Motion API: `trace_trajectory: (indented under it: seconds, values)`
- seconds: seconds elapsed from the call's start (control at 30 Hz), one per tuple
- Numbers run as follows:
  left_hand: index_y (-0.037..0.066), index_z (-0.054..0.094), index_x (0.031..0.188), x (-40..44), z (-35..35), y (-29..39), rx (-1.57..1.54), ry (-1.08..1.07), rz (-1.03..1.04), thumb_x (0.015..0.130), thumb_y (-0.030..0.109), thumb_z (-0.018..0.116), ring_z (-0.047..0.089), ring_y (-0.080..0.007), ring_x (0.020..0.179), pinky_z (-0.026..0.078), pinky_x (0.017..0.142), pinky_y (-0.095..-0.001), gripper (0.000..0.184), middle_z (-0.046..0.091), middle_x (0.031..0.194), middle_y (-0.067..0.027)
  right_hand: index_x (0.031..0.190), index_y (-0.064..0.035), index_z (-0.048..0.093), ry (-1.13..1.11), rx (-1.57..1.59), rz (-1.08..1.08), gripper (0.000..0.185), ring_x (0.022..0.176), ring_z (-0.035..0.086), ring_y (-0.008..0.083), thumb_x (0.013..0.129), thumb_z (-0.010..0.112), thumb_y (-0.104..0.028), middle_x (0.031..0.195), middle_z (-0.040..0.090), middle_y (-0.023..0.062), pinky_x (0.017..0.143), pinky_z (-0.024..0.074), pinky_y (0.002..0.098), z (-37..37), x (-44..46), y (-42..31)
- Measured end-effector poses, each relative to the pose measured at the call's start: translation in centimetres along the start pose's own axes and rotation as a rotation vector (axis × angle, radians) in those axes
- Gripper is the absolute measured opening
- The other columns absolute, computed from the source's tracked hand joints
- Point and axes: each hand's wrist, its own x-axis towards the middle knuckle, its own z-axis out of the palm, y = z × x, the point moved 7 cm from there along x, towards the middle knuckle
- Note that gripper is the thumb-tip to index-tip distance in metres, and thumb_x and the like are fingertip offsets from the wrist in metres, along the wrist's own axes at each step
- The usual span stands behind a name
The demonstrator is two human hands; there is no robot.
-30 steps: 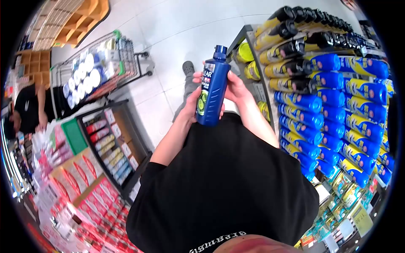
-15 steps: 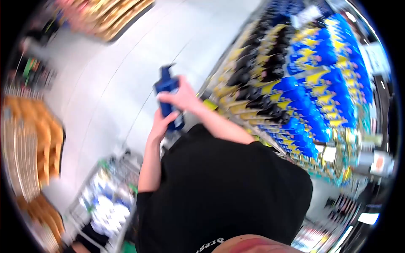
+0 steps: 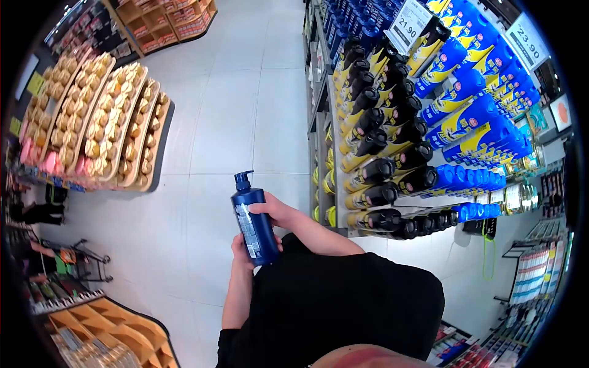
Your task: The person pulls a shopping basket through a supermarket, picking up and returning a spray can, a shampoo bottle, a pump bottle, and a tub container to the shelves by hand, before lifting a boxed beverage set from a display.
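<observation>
A dark blue pump bottle (image 3: 261,228) is held in front of my black shirt, its pump head pointing away from me. A pale block of small print on its side faces up toward me. My right hand (image 3: 278,211) grips the upper part from the right, with the thumb lying across the print. Lower down, my left hand (image 3: 240,250) supports the bottle near its base; some of its fingers are hidden beneath it.
To the right, a display shelf (image 3: 339,208) carries rows of black-and-yellow bottles (image 3: 371,195) and blue-and-yellow bottles (image 3: 466,122), with price signs (image 3: 408,26). Tiered racks of gold-wrapped goods (image 3: 110,122) stand left. A cart (image 3: 86,260) and wooden shelving (image 3: 116,328) are at lower left.
The view has swung round and sharpened; the loaded cart near my left arm has left the frame. Both hands keep hold of the bottle, which now appears lower, with its print plainly visible.
</observation>
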Motion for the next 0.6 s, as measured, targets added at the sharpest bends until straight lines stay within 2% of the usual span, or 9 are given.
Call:
trace_trajectory:
  seconds: [0.13,0.2,0.27,0.3,0.37,0.43,0.47,0.53,0.6]
  values:
    - [-0.005,0.046,0.13,3.4,0.5,8.0,-0.089,-0.001,-0.082,0.081,0.085,0.041,0.068,-0.0428,0.084,0.057,0.076,-0.0453,0.103,0.066,0.098,-0.0309,0.131,0.0016,0.053,0.005,-0.045,-0.036,0.064,0.1,0.066,0.0219,0.08,0.074,-0.032,0.115,0.066,0.013,0.09,0.0548,0.0364,0.3,7.0,-3.7]
    - [-0.007,0.048,0.127,5.8,2.7,10.8,-0.217,-0.09,-0.042,0.078,0.092,0.034,0.064,-0.0409,0.066,0.051,0.052,-0.0405,0.111,0.064,0.086,-0.0301,0.129,0.0012,0.053,-0.01,0.117,-0.059,0.062,0.1,0.067,0.0255,0.08,0.072,-0.033,0.113,0.066,0.0157,0.088,0.0555,0.0373,1.2,9.2,-6.4]
    - [-0.005,0.048,0.129,8.3,6.0,13.4,-0.29,-0.327,-0.138,0.073,0.098,0.03,0.06,-0.0381,0.057,0.043,0.039,-0.0364,0.118,0.062,0.08,-0.029,0.128,0.0017,0.053,-0.156,0.352,-0.048,0.064,0.1,0.067,0.0299,0.081,0.069,-0.038,0.113,0.066,0.0184,0.087,0.0559,0.0395,2.9,11.4,-8.8]
    - [-0.003,0.048,0.13,9.5,7.0,14.4,-0.282,-0.454,-0.2,0.069,0.101,0.028,0.058,-0.0364,0.053,0.039,0.035,-0.0342,0.123,0.061,0.077,-0.0285,0.13,0.0029,0.052,-0.28,0.467,-0.001,0.068,0.101,0.067,0.0321,0.081,0.068,-0.042,0.115,0.066,0.0202,0.088,0.0559,0.0411,3.5,12.2,-9.7]
    - [0.005,0.045,0.136,12.0,6.0,16.2,-0.297,-0.515,-0.228,0.062,0.104,0.032,0.059,-0.034,0.056,0.038,0.034,-0.0299,0.124,0.061,0.078,-0.0274,0.137,0.0046,0.048,-0.271,0.497,-0.081,0.08,0.105,0.068,0.0342,0.078,0.066,-0.047,0.116,0.066,0.0232,0.094,0.0549,0.0434,1.6,14.7,-11.4]
    - [-0.006,0.035,0.143,15.0,5.4,18.7,-0.465,-0.644,-0.28,0.068,0.096,0.047,0.063,-0.0401,0.072,0.049,0.054,-0.0392,0.127,0.062,0.093,-0.0296,0.138,0.0055,0.047,-0.153,0.47,-0.188,0.082,0.108,0.068,0.0334,0.079,0.066,-0.048,0.119,0.065,0.0241,0.093,0.056,0.0416,-1.0,17.2,-13.4]
    - [-0.004,0.036,0.142,16.5,4.9,20.1,-0.41,-0.757,-0.347,0.073,0.092,0.05,0.063,-0.0404,0.08,0.05,0.064,-0.042,0.12,0.063,0.1,-0.0261,0.138,0.0061,0.046,-0.118,0.44,-0.23,0.082,0.107,0.068,0.033,0.08,0.065,-0.049,0.121,0.064,0.0246,0.09,0.0579,0.04,-2.1,18.5,-14.3]
    - [-0.001,0.037,0.141,19.8,1.8,22.5,-0.305,-0.54,-0.285,0.076,0.089,0.052,0.065,-0.0386,0.085,0.052,0.071,-0.0408,0.112,0.063,0.1,-0.0242,0.138,0.0072,0.045,-0.057,0.402,-0.27,0.081,0.107,0.07,0.0314,0.084,0.064,-0.05,0.123,0.064,0.0248,0.086,0.0602,0.0383,-4.9,21.3,-15.6]
    - [0.0,0.038,0.14,22.7,-0.8,25.4,-0.102,-0.593,-0.307,0.078,0.087,0.052,0.066,-0.0361,0.09,0.055,0.079,-0.0402,0.108,0.064,0.102,-0.024,0.136,0.0036,0.047,0.005,0.287,-0.248,0.072,0.103,0.07,0.0266,0.087,0.065,-0.047,0.124,0.064,0.0207,0.085,0.0601,0.0372,-8.6,24.2,-16.6]
